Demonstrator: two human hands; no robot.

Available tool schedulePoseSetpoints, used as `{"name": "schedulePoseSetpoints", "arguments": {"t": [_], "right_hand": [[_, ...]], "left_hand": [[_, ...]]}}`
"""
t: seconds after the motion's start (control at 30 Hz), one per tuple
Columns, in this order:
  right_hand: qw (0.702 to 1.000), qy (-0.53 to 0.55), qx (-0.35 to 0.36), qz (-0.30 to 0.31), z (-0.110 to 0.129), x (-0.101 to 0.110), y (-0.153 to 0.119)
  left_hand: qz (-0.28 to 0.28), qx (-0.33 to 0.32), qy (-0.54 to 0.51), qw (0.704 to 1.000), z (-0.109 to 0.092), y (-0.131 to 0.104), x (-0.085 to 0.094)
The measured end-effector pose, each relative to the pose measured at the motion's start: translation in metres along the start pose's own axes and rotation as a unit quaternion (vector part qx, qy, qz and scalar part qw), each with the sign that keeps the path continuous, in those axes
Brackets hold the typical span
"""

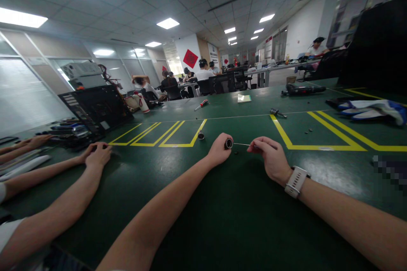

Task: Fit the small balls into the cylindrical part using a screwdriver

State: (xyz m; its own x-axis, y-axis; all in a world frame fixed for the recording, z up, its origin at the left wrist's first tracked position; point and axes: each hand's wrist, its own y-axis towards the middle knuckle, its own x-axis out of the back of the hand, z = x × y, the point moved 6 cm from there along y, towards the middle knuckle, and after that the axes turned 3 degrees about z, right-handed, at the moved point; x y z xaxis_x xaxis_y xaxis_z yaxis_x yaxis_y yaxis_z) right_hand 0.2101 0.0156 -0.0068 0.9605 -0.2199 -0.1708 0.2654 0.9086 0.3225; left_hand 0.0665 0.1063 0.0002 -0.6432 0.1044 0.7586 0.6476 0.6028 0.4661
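My left hand [219, 150] is closed round a short dark metal cylinder [228, 143], its round open end toward me. In a pinch, my right hand [269, 154] holds a thin metal rod [242, 144], possibly a slim screwdriver; its handle is hidden by the fingers. The rod's far end meets the cylinder's side, though I cannot tell whether it enters. A small dark piece [236, 153] lies on the table below the rod. Left of my hands stands a similar round metal part [201, 135]. Beyond the right hand lies a dark metal part with a shaft [278, 113].
The green table [254, 220] bears yellow tape outlines. Farther back lie a red-handled screwdriver [201, 104], a pale notepad [244, 98] and a black power tool [302, 89]. Gloves [373, 109] lie at right. A co-worker's hands [98, 154] work at left, near dark equipment [97, 110].
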Motion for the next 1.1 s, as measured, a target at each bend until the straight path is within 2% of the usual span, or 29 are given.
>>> {"name": "schedulePoseSetpoints", "arguments": {"t": [0.13,0.27,0.6,0.73,0.97,1.1], "right_hand": [[0.995,-0.072,0.014,0.065,0.007,-0.011,-0.005],[0.981,-0.155,0.039,0.108,0.014,-0.019,-0.01],[0.954,-0.24,0.138,0.113,0.02,-0.027,-0.013],[0.958,-0.242,0.114,0.105,0.018,-0.027,-0.013],[0.974,-0.189,0.02,0.123,0.009,-0.021,-0.008],[0.981,-0.155,0.007,0.113,0.007,-0.018,-0.007]], "left_hand": [[0.009,0.034,0.007,0.999,0.004,0.0,-0.002],[0.024,0.034,0.007,0.999,0.001,0.0,-0.003],[0.041,-0.002,0.015,0.999,-0.003,0.0,-0.007],[0.043,-0.011,0.015,0.999,-0.005,-0.001,-0.007],[0.046,-0.017,0.022,0.999,-0.002,-0.001,-0.007],[0.036,-0.017,0.008,0.999,-0.002,0.0,-0.006]]}}
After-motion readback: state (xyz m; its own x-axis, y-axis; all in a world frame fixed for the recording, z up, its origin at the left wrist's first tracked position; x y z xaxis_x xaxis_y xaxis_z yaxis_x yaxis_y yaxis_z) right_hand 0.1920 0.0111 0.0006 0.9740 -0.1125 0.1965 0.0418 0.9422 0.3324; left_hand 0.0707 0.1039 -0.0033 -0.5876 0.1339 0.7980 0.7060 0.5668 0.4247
